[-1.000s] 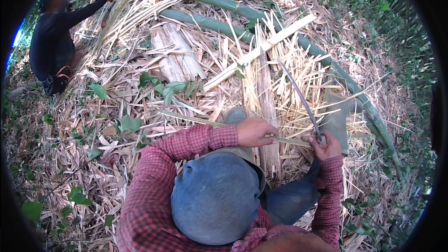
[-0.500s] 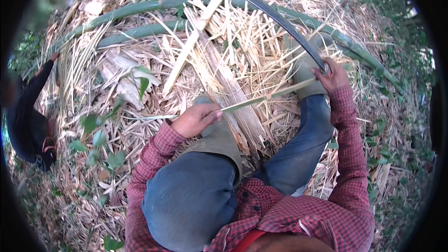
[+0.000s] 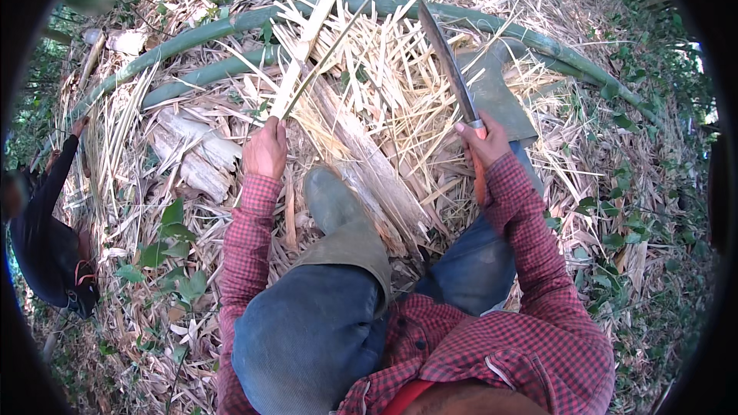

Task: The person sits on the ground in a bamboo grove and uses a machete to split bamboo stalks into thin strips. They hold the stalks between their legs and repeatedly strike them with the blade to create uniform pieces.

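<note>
My left hand (image 3: 265, 149) is closed around the lower end of a thin green bamboo strip (image 3: 329, 54), which points up and away to the right. A wider pale bamboo slat (image 3: 314, 24) runs beside it, down to the same fist; whether my fingers also touch that slat I cannot tell. In my right hand (image 3: 486, 141) is a machete, gripped by its orange handle (image 3: 480, 173). Its long dark blade (image 3: 446, 58) points away from me, tip tilted slightly left. Between the hands lies a weathered split log (image 3: 377, 161), with pale shavings (image 3: 400, 69) heaped past it.
Long green bamboo poles (image 3: 231, 27) arc across the far side. My left boot (image 3: 336, 200) stands beside the log, my right boot (image 3: 496, 92) out past the right hand. Another person (image 3: 48, 238) is at the far left, near a bundle of strips (image 3: 115, 127). Leafy plants (image 3: 173, 250) grow at left.
The strip, earlier stretched between both hands, now extends from my left hand alone. That hand moved left and away; my right hand moved left with the machete, whose blade is now more upright.
</note>
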A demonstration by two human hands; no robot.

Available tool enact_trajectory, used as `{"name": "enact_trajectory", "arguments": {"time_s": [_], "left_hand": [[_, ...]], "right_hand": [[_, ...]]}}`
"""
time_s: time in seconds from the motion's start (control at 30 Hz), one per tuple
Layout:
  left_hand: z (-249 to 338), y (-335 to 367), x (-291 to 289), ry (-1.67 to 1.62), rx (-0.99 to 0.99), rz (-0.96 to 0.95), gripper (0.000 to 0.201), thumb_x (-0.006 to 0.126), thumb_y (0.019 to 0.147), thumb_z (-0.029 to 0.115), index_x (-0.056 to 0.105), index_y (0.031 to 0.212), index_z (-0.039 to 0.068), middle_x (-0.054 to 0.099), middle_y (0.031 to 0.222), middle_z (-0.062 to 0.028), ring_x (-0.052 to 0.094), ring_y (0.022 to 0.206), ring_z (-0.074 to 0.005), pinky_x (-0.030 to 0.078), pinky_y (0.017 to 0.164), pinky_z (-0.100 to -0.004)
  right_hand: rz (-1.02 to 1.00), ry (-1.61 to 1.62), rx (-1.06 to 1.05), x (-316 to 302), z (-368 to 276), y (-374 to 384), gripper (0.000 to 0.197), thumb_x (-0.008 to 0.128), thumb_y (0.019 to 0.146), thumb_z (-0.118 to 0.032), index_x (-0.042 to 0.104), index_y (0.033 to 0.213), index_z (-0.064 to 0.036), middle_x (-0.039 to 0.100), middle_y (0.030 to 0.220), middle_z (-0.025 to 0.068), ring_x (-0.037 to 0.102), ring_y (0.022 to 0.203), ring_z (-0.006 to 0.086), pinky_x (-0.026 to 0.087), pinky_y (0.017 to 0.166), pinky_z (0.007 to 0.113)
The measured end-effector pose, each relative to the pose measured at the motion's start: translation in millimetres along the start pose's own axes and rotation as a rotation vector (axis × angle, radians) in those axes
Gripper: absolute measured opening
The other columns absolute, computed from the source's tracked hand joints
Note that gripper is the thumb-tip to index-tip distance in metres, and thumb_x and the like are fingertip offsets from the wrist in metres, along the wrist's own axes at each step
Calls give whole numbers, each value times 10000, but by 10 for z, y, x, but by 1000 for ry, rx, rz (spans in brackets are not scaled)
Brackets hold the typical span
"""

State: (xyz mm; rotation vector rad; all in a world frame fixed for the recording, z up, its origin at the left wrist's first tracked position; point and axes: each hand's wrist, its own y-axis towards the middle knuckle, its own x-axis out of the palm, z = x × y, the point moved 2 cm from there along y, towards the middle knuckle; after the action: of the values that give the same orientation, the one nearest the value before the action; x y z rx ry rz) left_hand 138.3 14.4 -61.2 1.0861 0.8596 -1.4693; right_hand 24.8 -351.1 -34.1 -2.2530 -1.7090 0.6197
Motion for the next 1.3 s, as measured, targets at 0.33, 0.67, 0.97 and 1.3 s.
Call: {"name": "enact_trajectory", "arguments": {"time_s": [0.33,0.67,0.97,1.3], "left_hand": [[-138,676,573,-9,-60,-85,314,374,891,254,614,885,52,632,812,-189,619,748,-367,466,657,-483],[-119,50,166,-260,-253,-35,270,445,893,299,606,916,83,590,673,-159,577,616,-284,451,587,-401],[-1182,-479,86,-866,-550,261,312,411,922,250,590,785,35,452,566,6,395,494,-86,327,471,-242],[-1286,-960,308,-1336,-881,-17,287,371,956,303,518,860,76,339,531,53,230,368,-53,169,345,-213]], "right_hand": [[50,-44,-250,245,-199,175,486,666,791,-147,466,1203,16,505,596,-24,445,448,64,354,401,223],[-20,67,-236,595,-58,-271,384,637,803,-111,489,1124,37,496,600,-2,437,424,67,343,378,213],[-246,-38,-132,869,271,-457,404,679,777,-106,518,1125,23,531,704,-15,452,522,40,378,458,190],[-292,-135,-125,1010,507,-526,416,678,769,-153,537,1120,19,610,788,71,566,673,120,471,649,255]]}}
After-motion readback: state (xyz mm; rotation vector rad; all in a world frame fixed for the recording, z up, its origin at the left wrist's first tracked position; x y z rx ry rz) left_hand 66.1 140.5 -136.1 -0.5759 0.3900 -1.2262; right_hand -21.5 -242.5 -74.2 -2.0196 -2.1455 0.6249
